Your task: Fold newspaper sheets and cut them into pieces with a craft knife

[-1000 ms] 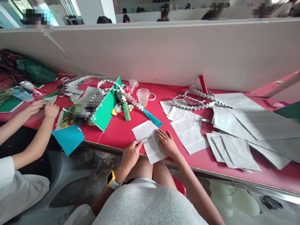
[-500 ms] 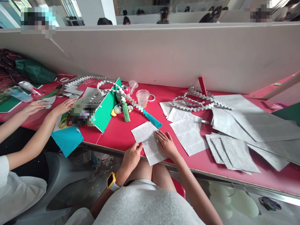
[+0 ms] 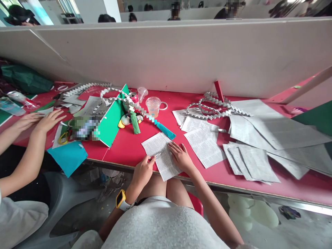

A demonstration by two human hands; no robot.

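Note:
A printed paper sheet point(image 3: 158, 149) lies at the front edge of the red table point(image 3: 129, 147). My right hand point(image 3: 181, 157) rests flat on it, fingers spread, holding it down. My left hand point(image 3: 143, 169) is closed in a pinch at the sheet's left edge, on a thin silvery thing I cannot make out. A yellow watch point(image 3: 120, 200) sits on my left wrist.
More printed sheets point(image 3: 249, 157) lie to the right, folded paper chains point(image 3: 215, 108) behind them. A green board point(image 3: 111, 121), a plastic cup point(image 3: 153, 105), a small toy point(image 3: 129, 119) and a teal strip point(image 3: 166, 130) lie left of centre. Another person's hands point(image 3: 38, 121) rest at the far left. A grey partition point(image 3: 181, 58) stands behind.
My hands have barely shifted on the sheet. The other person's nearer hand went from a fist to flat and spread on the table. The view drifted slightly.

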